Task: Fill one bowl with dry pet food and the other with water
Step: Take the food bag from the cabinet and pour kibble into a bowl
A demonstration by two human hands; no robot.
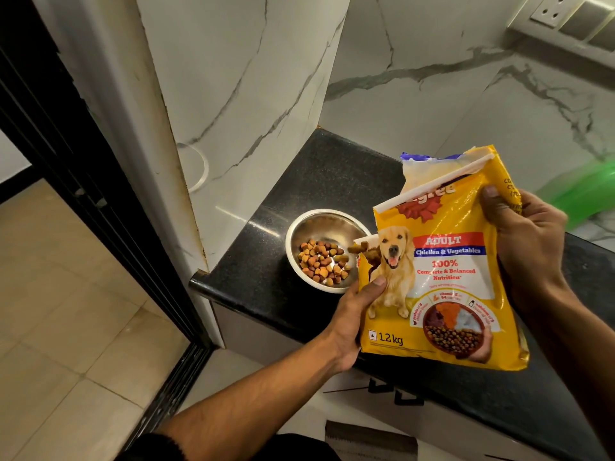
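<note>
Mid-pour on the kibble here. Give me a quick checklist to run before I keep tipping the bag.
1. Bag held by both hands, left hand low, right hand high: ok.
2. Cut corner over steel bowl: ok, kibble leaving there.
3. Bowl flat on black counter: ok.
4. Fill level: not ok, bottom only partly covered.
5. Spilled pieces on counter: ok, none seen.
6. Second bowl for water: cannot tell, not in view.

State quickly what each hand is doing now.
Left hand: closed on the pet food bag, lower edge.
Right hand: closed on the bag's upper side.
</note>
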